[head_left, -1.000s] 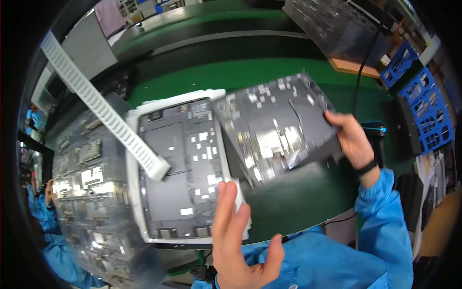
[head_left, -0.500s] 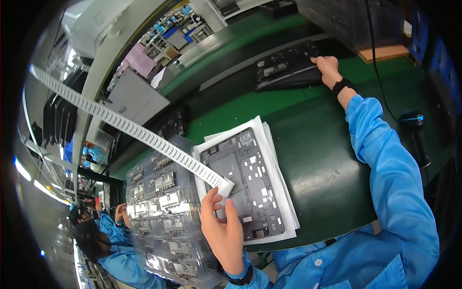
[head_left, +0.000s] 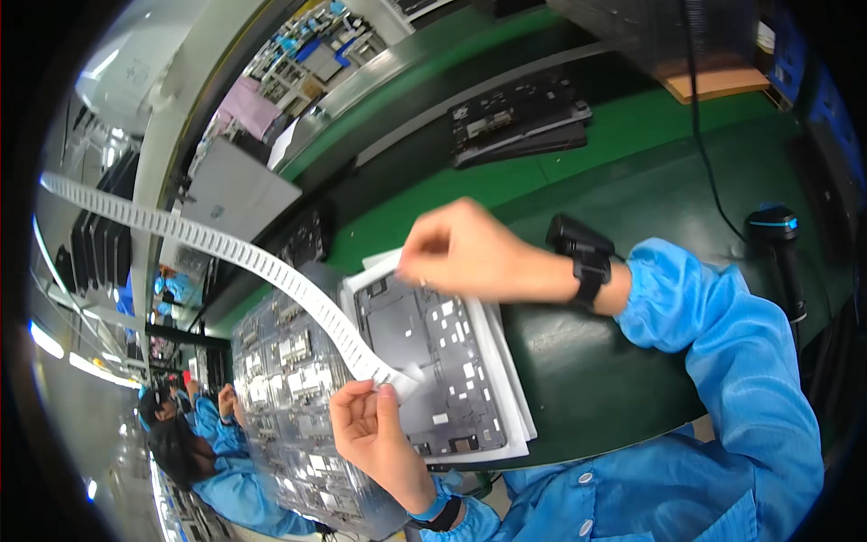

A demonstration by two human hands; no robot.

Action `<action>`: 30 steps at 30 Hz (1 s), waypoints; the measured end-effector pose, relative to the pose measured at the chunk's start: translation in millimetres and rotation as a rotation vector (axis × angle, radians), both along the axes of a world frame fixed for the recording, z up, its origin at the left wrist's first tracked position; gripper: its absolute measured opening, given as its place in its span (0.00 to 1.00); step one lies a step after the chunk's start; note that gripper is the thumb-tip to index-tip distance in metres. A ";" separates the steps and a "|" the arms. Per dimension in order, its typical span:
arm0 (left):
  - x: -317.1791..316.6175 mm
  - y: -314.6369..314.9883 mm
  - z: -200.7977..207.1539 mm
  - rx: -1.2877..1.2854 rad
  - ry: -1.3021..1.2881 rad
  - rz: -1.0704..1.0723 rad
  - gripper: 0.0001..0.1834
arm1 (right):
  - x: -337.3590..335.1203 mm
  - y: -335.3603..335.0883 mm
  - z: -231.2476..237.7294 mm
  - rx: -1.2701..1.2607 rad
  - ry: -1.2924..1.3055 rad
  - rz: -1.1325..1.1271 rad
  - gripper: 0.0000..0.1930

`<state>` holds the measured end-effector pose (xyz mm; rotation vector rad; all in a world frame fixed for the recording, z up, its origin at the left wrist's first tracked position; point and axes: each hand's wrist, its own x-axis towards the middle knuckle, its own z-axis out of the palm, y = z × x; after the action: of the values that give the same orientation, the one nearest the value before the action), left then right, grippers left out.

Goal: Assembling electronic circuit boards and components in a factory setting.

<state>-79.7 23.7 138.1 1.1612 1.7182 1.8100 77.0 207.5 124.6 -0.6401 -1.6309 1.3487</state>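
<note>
Between thumb and fingers, my left hand (head_left: 379,438) pinches the near end of a long white strip of labels (head_left: 257,260), which arcs away to the upper left. Below that end lies a flat dark-grey tablet-like casing (head_left: 402,330) dotted with small white patches, resting on white sheets (head_left: 510,397). My right hand (head_left: 465,248) hovers above the casing's far edge, its fingers curled together and slightly smeared by motion. Whatever those fingers hold, if anything, cannot be made out. A black band with a box-shaped device (head_left: 582,248) is on my right wrist.
Clear plastic trays of small metal parts (head_left: 293,361) stand left of the casing. Dark electronic casings (head_left: 515,117) lie stacked on the far green surface. At right are a handheld scanner (head_left: 777,244) and its hanging cable (head_left: 704,167). A co-worker in blue (head_left: 235,488) sits left.
My right hand has let go of the far dark casings and come back left over the near one. My left hand shifted slightly left and down, still holding the strip, which now bends more.
</note>
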 end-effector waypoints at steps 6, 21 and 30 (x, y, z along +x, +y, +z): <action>18.2 -28.6 21.0 -0.033 0.089 -0.184 0.19 | -0.9 -67.1 18.2 -0.201 -0.062 0.787 0.18; 32.6 -64.8 30.8 -0.060 0.370 -0.107 0.28 | 9.2 -88.4 32.5 -0.427 0.031 0.885 0.13; 36.4 -56.6 11.1 0.193 0.631 -0.089 0.22 | 5.3 -117.6 24.2 -0.474 0.130 0.589 0.11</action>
<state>-43.3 -33.0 149.2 2.0210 1.7786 1.6877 82.3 89.8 148.7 -0.3272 -1.4522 2.1970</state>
